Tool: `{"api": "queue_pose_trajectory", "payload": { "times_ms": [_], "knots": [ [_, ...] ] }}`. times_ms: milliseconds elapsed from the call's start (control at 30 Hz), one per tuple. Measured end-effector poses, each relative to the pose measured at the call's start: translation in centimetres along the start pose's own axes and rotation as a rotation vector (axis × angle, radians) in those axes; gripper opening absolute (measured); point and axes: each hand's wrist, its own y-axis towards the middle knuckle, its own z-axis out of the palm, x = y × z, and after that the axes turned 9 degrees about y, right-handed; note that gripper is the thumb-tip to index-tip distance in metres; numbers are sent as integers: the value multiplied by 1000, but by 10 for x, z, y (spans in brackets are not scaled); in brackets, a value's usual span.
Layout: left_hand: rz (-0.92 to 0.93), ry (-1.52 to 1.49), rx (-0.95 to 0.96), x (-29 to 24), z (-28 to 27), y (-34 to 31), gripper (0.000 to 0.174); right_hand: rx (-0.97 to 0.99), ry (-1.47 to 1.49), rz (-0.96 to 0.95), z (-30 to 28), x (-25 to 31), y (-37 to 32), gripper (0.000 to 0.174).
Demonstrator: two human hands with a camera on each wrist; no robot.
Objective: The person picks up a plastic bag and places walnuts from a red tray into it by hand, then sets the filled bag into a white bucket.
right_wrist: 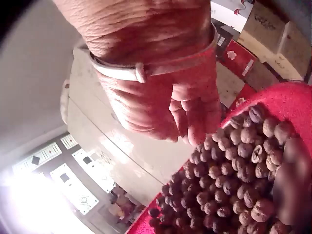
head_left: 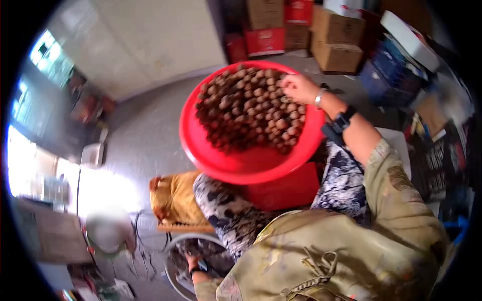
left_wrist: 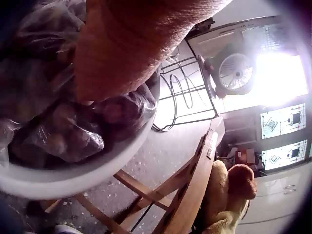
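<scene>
A red basin (head_left: 241, 175) holds a large heap of brown, walnut-like nuts (head_left: 251, 108), also visible in the right wrist view (right_wrist: 224, 190). Over the heap's upper right part is my right hand (head_left: 299, 89), its fingers loosely bent; the right wrist view shows the hand (right_wrist: 165, 107) close above the nuts and nothing visible in it. Down at the lower left, my left hand (head_left: 192, 261) reaches into a pale round tub (head_left: 172, 273) of clear plastic bags (left_wrist: 63, 131) with dark contents. Its fingers are hidden in the left wrist view, so any hold on a bag cannot be told.
A yellow plush item (head_left: 183, 198) lies on a wooden stool (head_left: 186, 228) beside the tub. Cardboard boxes (head_left: 341, 37) and a blue crate (head_left: 389, 75) stand behind the basin. A fan (left_wrist: 236, 72), a wire rack (left_wrist: 187, 92) and cables (head_left: 143, 246) are on the left side.
</scene>
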Motion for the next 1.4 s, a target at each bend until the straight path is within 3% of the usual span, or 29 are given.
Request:
{"api": "queue_pose_trajectory", "payload": {
  "times_ms": [33, 67, 167, 200, 267, 300, 367, 433, 500, 567, 667, 733, 800, 833, 867, 933, 967, 1000, 1067, 1167, 1233, 1367, 1400],
  "knots": [
    [-87, 217, 1, 4, -3, 2, 90, -4, 39, 76, -10, 14, -3, 15],
    [251, 744, -88, -9, -2, 0, 101, -27, 76, 82, -21, 23, -7, 15],
    [-371, 379, 17, -2, -17, 7, 94, -73, 155, 93, -55, 34, -22, 14],
    [-359, 391, 27, -5, -17, 7, 94, -76, 184, 111, -67, 30, -27, 15],
    [-364, 762, -194, -13, -13, 10, 67, -115, 184, 211, -91, 47, -54, 17],
    [-337, 774, -168, -27, -9, 9, 67, -144, 172, 233, -103, 41, -65, 17],
    [-47, -47, -360, -65, -14, 4, 32, -195, 131, 259, -128, 16, -90, 14],
    [-167, -542, -325, -95, -33, 23, 42, -245, 114, 283, -152, -8, -121, 13],
    [231, -348, -374, -86, -42, 69, 41, -254, 7, 357, -174, -34, -153, 11],
    [255, -357, -213, -150, -46, 65, 37, -299, -50, 424, -190, -57, -188, 11],
    [218, -278, -324, -274, -31, 41, 34, -327, -127, 589, -205, -82, -238, 8],
    [220, -226, -360, -340, -16, 30, 32, -282, -388, 710, -208, -113, -264, 8],
    [327, -359, -280, -400, 12, 22, 31, -167, -528, 823, -197, -116, -283, 21],
    [407, -471, -217, -428, 26, 20, 31, -183, -452, 883, -191, -135, -296, 25],
    [377, -474, -217, -448, 39, 18, 30, -136, -463, 940, -179, -141, -302, 35],
    [388, -426, -173, -479, 58, 14, 30, 164, -738, 935, -164, -183, -310, 64],
    [426, -370, -123, -494, 66, 12, 30, 66, -718, 951, -149, -168, -314, 67],
    [432, -422, -42, -509, 80, 9, 29, 146, -636, 1008, -144, -165, -316, 66],
    [425, -460, 63, -533, 107, 6, 27, 82, -420, 1130, -135, -169, -316, 52],
    [438, -456, 211, -542, 142, 19, 24, 203, -474, 1007, -142, -189, -320, 39],
    [366, -471, 298, -544, 163, 27, 23, 139, -231, 1215, -150, -206, -325, 34],
    [338, -467, 382, -547, 189, 23, 20, 227, -353, 1038, -169, -193, -330, 28],
    [334, -472, 376, -548, 193, 21, 20, 88, -311, 1040, -173, -179, -328, 25]
  ]
}}
